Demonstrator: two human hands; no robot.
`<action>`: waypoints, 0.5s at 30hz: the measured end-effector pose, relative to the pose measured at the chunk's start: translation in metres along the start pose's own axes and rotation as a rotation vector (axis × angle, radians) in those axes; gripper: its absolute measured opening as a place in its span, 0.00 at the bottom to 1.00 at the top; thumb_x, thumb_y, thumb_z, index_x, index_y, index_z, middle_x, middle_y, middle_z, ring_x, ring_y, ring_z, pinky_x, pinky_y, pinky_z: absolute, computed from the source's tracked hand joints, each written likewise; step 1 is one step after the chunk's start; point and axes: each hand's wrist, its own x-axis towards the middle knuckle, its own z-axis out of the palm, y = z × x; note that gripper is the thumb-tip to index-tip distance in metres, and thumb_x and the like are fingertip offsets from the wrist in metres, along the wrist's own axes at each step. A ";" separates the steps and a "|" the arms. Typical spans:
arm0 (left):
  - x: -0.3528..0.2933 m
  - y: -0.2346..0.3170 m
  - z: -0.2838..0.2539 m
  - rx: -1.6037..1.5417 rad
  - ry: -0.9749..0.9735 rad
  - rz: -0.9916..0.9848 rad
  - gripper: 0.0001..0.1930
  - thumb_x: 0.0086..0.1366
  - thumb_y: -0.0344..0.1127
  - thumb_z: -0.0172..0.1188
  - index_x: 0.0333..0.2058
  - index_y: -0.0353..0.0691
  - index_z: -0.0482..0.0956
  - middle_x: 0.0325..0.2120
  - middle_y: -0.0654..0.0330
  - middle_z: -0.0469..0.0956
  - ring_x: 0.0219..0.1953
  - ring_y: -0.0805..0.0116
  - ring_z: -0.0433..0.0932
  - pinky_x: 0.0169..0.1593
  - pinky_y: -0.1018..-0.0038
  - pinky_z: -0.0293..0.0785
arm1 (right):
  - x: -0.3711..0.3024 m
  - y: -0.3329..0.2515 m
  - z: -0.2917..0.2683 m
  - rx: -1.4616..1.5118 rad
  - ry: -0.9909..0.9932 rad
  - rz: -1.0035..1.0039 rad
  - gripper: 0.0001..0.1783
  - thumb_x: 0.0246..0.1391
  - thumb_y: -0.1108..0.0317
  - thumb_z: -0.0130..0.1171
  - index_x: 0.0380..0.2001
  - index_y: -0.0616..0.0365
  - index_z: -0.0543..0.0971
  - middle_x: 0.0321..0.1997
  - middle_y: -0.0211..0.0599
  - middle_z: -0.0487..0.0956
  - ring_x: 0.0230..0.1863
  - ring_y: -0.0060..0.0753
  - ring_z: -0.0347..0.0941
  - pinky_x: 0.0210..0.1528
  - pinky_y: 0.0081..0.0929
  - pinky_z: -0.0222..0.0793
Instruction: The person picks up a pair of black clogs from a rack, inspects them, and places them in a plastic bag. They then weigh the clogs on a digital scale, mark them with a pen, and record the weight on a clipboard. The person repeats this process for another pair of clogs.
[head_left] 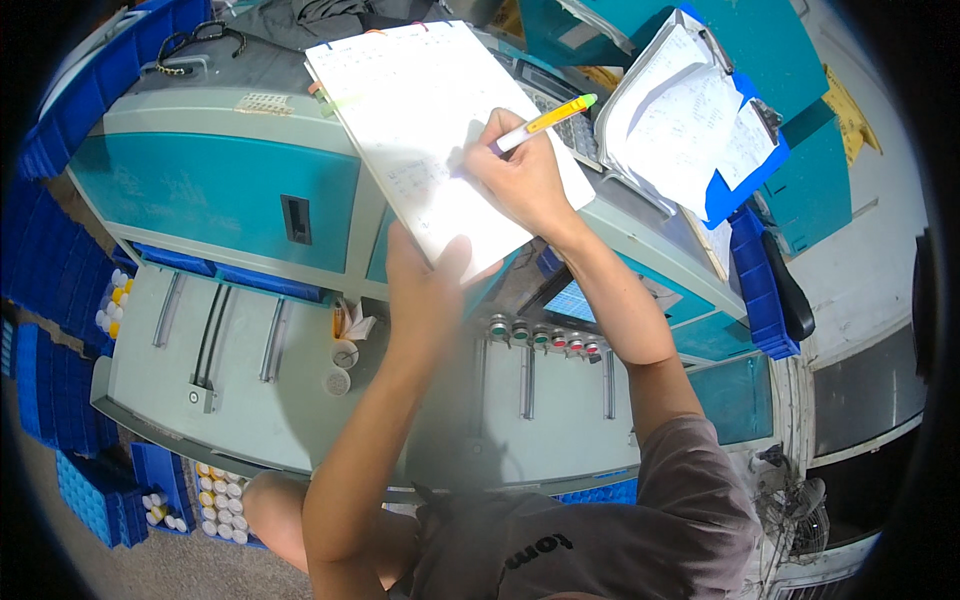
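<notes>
A white notebook (400,110) lies open and tilted in front of me, with handwriting on its bright page. My left hand (425,265) grips its lower edge, the thumb over the page and the fingers underneath, mostly hidden. My right hand (520,180) rests on the page, closed around a white and yellow pen (548,122) with a green end. The pen's tip is hidden by the hand, down at the paper.
Behind the notebook stands a grey and teal machine (220,190). A row of push buttons (545,336) sits right of centre. Clipboards with papers (680,110) lie at the far right. Blue bins (50,390) stack at the left; a box of white and yellow containers (222,500) stands below.
</notes>
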 end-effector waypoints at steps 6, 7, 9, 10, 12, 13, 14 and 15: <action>0.001 -0.001 -0.002 0.014 -0.009 0.006 0.23 0.68 0.25 0.52 0.58 0.26 0.56 0.54 0.42 0.69 0.54 0.52 0.76 0.54 0.57 0.82 | -0.001 0.000 0.000 -0.019 0.004 -0.021 0.12 0.49 0.67 0.64 0.20 0.59 0.71 0.17 0.28 0.74 0.20 0.12 0.66 0.21 0.16 0.59; 0.001 -0.001 -0.002 0.026 -0.006 0.004 0.23 0.68 0.24 0.52 0.58 0.26 0.56 0.54 0.42 0.69 0.54 0.52 0.76 0.54 0.57 0.82 | -0.001 0.000 0.000 -0.041 0.014 -0.024 0.12 0.49 0.67 0.64 0.20 0.59 0.71 0.17 0.28 0.74 0.20 0.12 0.66 0.21 0.16 0.59; 0.000 0.000 -0.001 0.034 -0.003 0.000 0.23 0.68 0.24 0.52 0.58 0.26 0.56 0.54 0.42 0.69 0.54 0.52 0.76 0.54 0.57 0.83 | -0.001 0.000 0.000 -0.018 0.010 -0.018 0.12 0.49 0.67 0.64 0.20 0.59 0.71 0.17 0.28 0.74 0.20 0.12 0.66 0.21 0.16 0.59; 0.000 0.000 -0.001 0.029 -0.001 -0.001 0.23 0.69 0.24 0.52 0.58 0.26 0.56 0.54 0.42 0.69 0.54 0.52 0.76 0.54 0.57 0.83 | 0.000 0.000 -0.001 -0.012 0.015 -0.015 0.12 0.49 0.67 0.63 0.20 0.59 0.71 0.17 0.28 0.74 0.20 0.12 0.66 0.21 0.16 0.59; 0.000 0.001 0.001 0.021 0.003 -0.004 0.23 0.69 0.24 0.51 0.58 0.26 0.56 0.54 0.42 0.69 0.54 0.52 0.76 0.54 0.56 0.83 | 0.000 0.000 -0.001 0.002 -0.002 -0.021 0.12 0.49 0.67 0.63 0.20 0.59 0.71 0.17 0.28 0.74 0.20 0.12 0.66 0.21 0.16 0.58; -0.001 0.002 0.001 0.018 0.005 -0.005 0.23 0.68 0.24 0.51 0.58 0.26 0.56 0.54 0.42 0.69 0.54 0.52 0.76 0.54 0.56 0.83 | 0.000 0.000 -0.001 0.000 -0.005 -0.014 0.12 0.49 0.68 0.63 0.20 0.59 0.71 0.17 0.27 0.73 0.20 0.12 0.66 0.21 0.16 0.58; -0.001 0.002 0.001 0.013 0.004 -0.004 0.23 0.68 0.24 0.51 0.58 0.26 0.56 0.54 0.42 0.69 0.54 0.52 0.76 0.54 0.56 0.83 | 0.000 -0.001 -0.001 0.003 -0.007 -0.015 0.12 0.49 0.68 0.63 0.20 0.59 0.71 0.17 0.27 0.73 0.20 0.12 0.66 0.21 0.15 0.58; -0.001 0.002 0.002 0.015 0.008 -0.006 0.23 0.68 0.24 0.51 0.58 0.26 0.56 0.54 0.42 0.69 0.54 0.52 0.76 0.54 0.56 0.83 | 0.000 -0.001 -0.001 -0.003 -0.004 -0.007 0.12 0.49 0.68 0.63 0.20 0.59 0.71 0.17 0.27 0.73 0.20 0.12 0.65 0.21 0.15 0.58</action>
